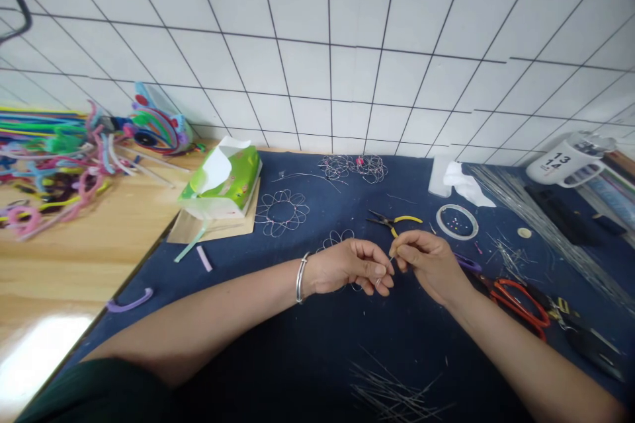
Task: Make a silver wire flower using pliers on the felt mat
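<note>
My left hand (354,266), with a silver bangle at the wrist, pinches a thin wire over the dark blue mat (238,304). My right hand (429,261) is closed beside it, thumb and finger together on a thin wire near the left fingertips. Partly hidden behind my left hand lies a looped wire flower (340,238). Another wire flower (282,213) is flat on the mat to the left. Yellow-handled pliers (407,219) rest just beyond my right hand.
Beaded wire shapes (352,168) lie near the wall. A tissue pack (225,178) and pipe cleaners (54,165) are left. To the right are a round dish (457,221), red-handled scissors (520,301) and a mug (560,160). Loose wires (391,390) lie in front.
</note>
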Tool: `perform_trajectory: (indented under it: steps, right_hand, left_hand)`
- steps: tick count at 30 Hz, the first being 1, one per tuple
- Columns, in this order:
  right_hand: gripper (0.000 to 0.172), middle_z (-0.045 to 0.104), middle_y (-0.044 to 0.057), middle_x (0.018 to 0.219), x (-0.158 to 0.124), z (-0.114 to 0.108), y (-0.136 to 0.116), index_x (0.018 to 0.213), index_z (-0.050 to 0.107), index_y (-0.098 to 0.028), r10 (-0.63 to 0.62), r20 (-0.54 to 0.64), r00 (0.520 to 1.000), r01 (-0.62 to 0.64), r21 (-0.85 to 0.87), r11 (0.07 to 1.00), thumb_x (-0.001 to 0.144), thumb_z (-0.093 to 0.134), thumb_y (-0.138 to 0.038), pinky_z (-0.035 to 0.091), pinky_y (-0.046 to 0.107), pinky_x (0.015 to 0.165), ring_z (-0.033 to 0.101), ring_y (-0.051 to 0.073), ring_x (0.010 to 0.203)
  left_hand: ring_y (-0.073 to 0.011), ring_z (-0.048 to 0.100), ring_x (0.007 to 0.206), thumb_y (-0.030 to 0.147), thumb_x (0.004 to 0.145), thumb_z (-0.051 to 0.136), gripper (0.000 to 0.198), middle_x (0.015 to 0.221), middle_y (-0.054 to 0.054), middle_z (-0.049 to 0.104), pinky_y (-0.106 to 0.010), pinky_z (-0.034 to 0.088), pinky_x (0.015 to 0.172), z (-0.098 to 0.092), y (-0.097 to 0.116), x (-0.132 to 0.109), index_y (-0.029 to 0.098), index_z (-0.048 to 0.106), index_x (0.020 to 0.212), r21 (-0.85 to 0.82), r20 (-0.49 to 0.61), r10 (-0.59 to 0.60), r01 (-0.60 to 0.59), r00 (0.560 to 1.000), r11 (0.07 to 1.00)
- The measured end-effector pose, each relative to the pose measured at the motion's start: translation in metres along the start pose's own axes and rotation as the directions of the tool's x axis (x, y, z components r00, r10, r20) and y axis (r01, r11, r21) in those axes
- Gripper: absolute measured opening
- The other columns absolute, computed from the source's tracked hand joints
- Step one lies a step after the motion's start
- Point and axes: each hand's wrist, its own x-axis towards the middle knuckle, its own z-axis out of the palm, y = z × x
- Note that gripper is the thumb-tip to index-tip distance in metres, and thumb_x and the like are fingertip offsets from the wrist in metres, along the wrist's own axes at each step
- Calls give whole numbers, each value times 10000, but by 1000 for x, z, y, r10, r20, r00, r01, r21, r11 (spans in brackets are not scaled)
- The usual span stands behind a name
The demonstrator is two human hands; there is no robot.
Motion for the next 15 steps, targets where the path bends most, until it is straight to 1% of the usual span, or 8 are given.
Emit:
perform_trajectory:
  steps: [2, 4, 9, 12, 14, 15]
  right_hand:
    - [129, 585, -6, 654, -1, 0, 1, 780, 642, -193, 10, 2, 1000, -10, -4, 1000, 710, 658, -301, 406, 253, 522, 491, 91, 532]
    - [137, 591, -6, 661, -2, 0, 1, 793, 642, -195, 25, -6, 1000, -25, 8, 1000, 704, 665, -297, 401, 252, 522, 490, 88, 530]
    - [117, 594, -2, 677, -2, 1, -1, 794, 632, -186, 41, 5, 999, -41, 38, 998, 725, 649, -279, 381, 245, 517, 485, 84, 533]
    - [118, 591, 2, 652, -3, 1, 0, 776, 636, -180, 24, 9, 1000, -24, 2, 1000, 744, 629, -293, 380, 251, 525, 482, 89, 542]
    - [131, 586, -1, 635, -3, 1, 0, 781, 636, -183, 1, -4, 1000, -1, -41, 999, 749, 621, -309, 383, 254, 528, 478, 92, 541]
    - [136, 580, -6, 622, -3, 1, -1, 788, 634, -187, -11, -12, 1000, 10, -83, 996, 753, 614, -318, 386, 254, 529, 478, 93, 539]
  left_hand:
    - [-117, 650, 672, 220, 726, 668, 174, 766, -41, 660, -191, 470, 570, 2, -2, 0, 112, 610, 850, 16, -19, 19, -19, 1000, 1000]
    - [-102, 636, 639, 219, 718, 674, 171, 737, -31, 648, -178, 448, 546, 4, -2, 1, 114, 608, 835, 57, -46, 38, -35, 998, 998]
    - [-92, 606, 621, 233, 718, 661, 165, 721, -29, 632, -178, 411, 521, 3, 3, 1, 117, 607, 822, 236, -93, 101, -76, 991, 969]
    - [-92, 596, 629, 232, 725, 640, 148, 728, -25, 626, -188, 415, 537, 1, 10, -1, 122, 603, 817, 375, -108, 111, -63, 988, 925]
    - [-96, 591, 636, 230, 745, 610, 127, 718, -17, 617, -191, 418, 545, 0, 15, -2, 129, 598, 820, 485, -123, 114, -40, 986, 874]
    - [-97, 588, 636, 227, 757, 592, 113, 707, -12, 612, -193, 419, 548, -1, 18, -2, 134, 596, 820, 551, -129, 128, -36, 983, 834]
